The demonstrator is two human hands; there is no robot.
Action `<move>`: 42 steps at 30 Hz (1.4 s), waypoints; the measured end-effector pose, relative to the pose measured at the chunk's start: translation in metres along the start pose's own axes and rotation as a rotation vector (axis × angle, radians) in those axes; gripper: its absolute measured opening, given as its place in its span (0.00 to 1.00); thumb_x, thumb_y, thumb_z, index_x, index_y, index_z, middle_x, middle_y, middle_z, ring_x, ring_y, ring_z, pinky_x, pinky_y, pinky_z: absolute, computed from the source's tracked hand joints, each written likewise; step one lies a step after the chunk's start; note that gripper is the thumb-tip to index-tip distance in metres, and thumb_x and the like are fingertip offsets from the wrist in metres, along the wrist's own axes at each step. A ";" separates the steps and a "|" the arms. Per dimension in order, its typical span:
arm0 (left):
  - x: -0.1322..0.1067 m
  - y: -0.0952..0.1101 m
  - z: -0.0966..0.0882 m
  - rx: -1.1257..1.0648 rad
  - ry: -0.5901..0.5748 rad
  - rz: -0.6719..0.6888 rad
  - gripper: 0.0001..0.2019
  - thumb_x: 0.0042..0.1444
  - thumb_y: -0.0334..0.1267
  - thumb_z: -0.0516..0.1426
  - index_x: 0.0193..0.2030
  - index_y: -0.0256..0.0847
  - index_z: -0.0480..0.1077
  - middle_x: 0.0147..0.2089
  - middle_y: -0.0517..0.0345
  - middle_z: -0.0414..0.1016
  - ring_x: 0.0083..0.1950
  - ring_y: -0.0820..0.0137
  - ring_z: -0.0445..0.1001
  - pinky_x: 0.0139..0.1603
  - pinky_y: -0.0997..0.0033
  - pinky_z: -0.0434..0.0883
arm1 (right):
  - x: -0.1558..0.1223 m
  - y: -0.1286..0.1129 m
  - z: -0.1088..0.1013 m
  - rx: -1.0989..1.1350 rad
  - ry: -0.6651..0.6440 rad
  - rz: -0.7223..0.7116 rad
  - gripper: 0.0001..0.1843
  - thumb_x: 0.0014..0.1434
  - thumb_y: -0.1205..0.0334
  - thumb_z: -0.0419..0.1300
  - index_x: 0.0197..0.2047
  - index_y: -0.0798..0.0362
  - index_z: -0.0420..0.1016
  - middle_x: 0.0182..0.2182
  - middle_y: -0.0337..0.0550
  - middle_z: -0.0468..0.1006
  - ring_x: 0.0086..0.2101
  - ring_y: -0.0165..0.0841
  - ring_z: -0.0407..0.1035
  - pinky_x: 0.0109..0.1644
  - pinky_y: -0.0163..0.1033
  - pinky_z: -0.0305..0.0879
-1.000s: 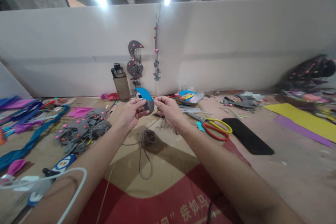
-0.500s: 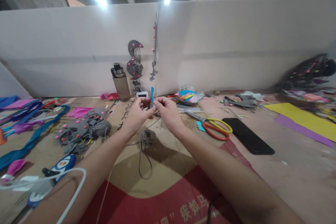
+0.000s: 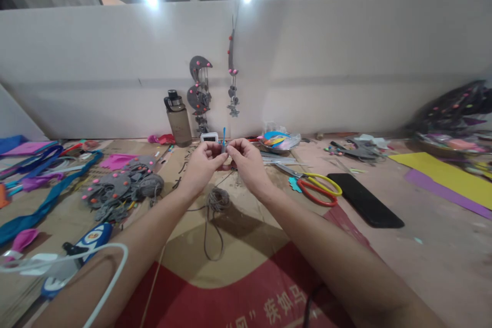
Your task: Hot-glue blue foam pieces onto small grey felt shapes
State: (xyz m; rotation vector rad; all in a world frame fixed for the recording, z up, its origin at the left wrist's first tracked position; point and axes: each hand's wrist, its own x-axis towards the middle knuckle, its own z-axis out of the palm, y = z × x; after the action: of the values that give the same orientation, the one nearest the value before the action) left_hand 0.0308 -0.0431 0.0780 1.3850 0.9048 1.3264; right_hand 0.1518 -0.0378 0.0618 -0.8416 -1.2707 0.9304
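Note:
My left hand (image 3: 202, 165) and my right hand (image 3: 246, 163) meet above the cardboard, both pinched on a thin blue and grey foam piece (image 3: 223, 139) seen edge-on, its blue tip sticking up between my fingers. A dark string runs from my right hand down to a ball of twine (image 3: 217, 199) lying on the cardboard (image 3: 246, 246) just below.
Scissors with yellow and red handles (image 3: 315, 186) and a black phone (image 3: 365, 206) lie right of my hands. A grey bottle (image 3: 177, 119) stands by the white wall, where grey foam mobiles (image 3: 200, 93) hang. Grey foam pieces (image 3: 119, 190) and blue strips (image 3: 42, 200) lie left; yellow sheet (image 3: 446, 177) far right.
The foam piece has turned from showing its blue and grey face to edge-on, and my hands have drawn closer together around it.

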 end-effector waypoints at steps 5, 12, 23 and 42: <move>0.000 0.002 0.001 -0.055 -0.014 -0.011 0.13 0.43 0.36 0.62 0.35 0.37 0.64 0.33 0.58 0.70 0.33 0.73 0.71 0.32 0.68 0.75 | -0.002 -0.002 0.001 0.003 -0.015 -0.030 0.08 0.52 0.57 0.56 0.32 0.52 0.66 0.28 0.35 0.68 0.28 0.26 0.61 0.32 0.32 0.61; -0.002 0.003 0.004 -0.144 -0.045 0.002 0.09 0.47 0.33 0.58 0.36 0.38 0.64 0.35 0.59 0.70 0.33 0.73 0.71 0.30 0.71 0.74 | -0.005 -0.001 0.001 -0.127 -0.028 -0.109 0.08 0.54 0.57 0.54 0.34 0.52 0.69 0.30 0.38 0.70 0.31 0.28 0.63 0.37 0.34 0.62; -0.004 0.003 0.004 -0.220 -0.053 0.000 0.07 0.49 0.35 0.58 0.33 0.39 0.64 0.33 0.60 0.71 0.34 0.75 0.71 0.37 0.69 0.75 | -0.005 0.000 0.000 -0.199 -0.005 -0.150 0.08 0.55 0.57 0.53 0.34 0.52 0.70 0.32 0.41 0.72 0.35 0.30 0.65 0.40 0.36 0.61; 0.039 -0.014 -0.055 -0.198 0.337 0.156 0.08 0.48 0.37 0.58 0.30 0.39 0.62 0.27 0.61 0.71 0.31 0.75 0.74 0.36 0.71 0.73 | -0.012 -0.044 -0.008 -0.220 -0.423 0.093 0.11 0.52 0.55 0.58 0.30 0.53 0.75 0.19 0.34 0.62 0.21 0.24 0.53 0.23 0.31 0.49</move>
State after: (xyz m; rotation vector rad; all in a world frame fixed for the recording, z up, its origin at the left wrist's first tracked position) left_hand -0.0167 0.0065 0.0703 1.1154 0.8687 1.7560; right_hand 0.1636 -0.0662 0.0964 -0.9088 -1.7351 1.0943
